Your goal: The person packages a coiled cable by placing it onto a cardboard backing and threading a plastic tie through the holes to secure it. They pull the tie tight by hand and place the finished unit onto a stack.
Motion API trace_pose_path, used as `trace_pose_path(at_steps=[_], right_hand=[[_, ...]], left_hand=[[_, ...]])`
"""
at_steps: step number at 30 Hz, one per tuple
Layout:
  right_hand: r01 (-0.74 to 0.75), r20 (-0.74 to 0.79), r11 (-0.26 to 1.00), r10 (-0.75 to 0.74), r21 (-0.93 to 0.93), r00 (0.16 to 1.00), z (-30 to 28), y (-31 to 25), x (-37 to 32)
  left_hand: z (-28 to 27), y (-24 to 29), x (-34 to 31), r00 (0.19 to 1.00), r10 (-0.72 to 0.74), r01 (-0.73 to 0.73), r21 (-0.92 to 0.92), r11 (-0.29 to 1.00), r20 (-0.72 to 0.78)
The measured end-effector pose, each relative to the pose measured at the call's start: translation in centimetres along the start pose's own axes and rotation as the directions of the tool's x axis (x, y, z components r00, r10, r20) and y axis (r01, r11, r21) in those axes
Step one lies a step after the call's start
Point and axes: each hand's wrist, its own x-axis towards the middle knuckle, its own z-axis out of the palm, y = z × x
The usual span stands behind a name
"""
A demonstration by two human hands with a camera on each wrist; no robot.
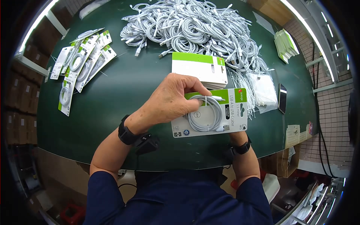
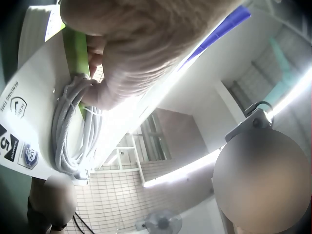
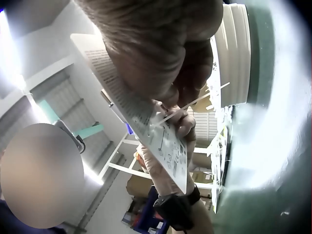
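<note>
A green-and-white retail card (image 1: 237, 101) is held up over the near part of the table, with a coiled grey-white cable (image 1: 218, 116) lying on its front. My left hand (image 1: 169, 98) pinches the coil and card at the upper left, thumb and index finger beside a white tie. Most of my right hand (image 1: 238, 138) is hidden behind the card in the head view. From the right wrist view, curled fingers of my right hand (image 3: 161, 53) pinch at the card's printed back (image 3: 163, 146), where thin white tie ends (image 3: 204, 96) stick out.
Behind the card stands a stack of similar cards (image 1: 195, 67). A large heap of cables (image 1: 195, 30) fills the far side. Carded cables (image 1: 77, 62) lie at left. White ties (image 1: 245, 88), a plastic bag (image 1: 264, 92), a phone (image 1: 282, 98) and more cards (image 1: 285, 45) are at right.
</note>
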Motion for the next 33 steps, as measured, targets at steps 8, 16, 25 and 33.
trace_pose_path(at_steps=[8, 16, 25, 33], right_hand=[[0.008, 0.002, 0.999, -0.009, 0.045, 1.0, -0.6, 0.2, -0.5], [0.121, 0.009, 0.882, -0.131, -0.456, 0.991, -1.0, -0.9, 0.4], [0.17, 0.103, 0.869, -0.138, -0.464, 0.985, -1.3, -0.3, 0.5], [0.161, 0.115, 0.853, -0.119, -0.497, 0.986, -1.4, 0.4, 0.4]], left_hand=[[0.5, -0.1, -0.2, 0.998, 0.004, -0.007, 0.046, 0.999, 0.066], [1.7, 0.4, -0.7, 0.975, 0.177, -0.214, 0.356, 0.91, 0.134], [2.1, -1.4, -1.9, 0.894, 0.324, -0.443, 0.716, 0.54, 0.309], [3.2, -3.4, -2.1, 0.91, 0.223, -0.408, 0.662, 0.629, 0.349]])
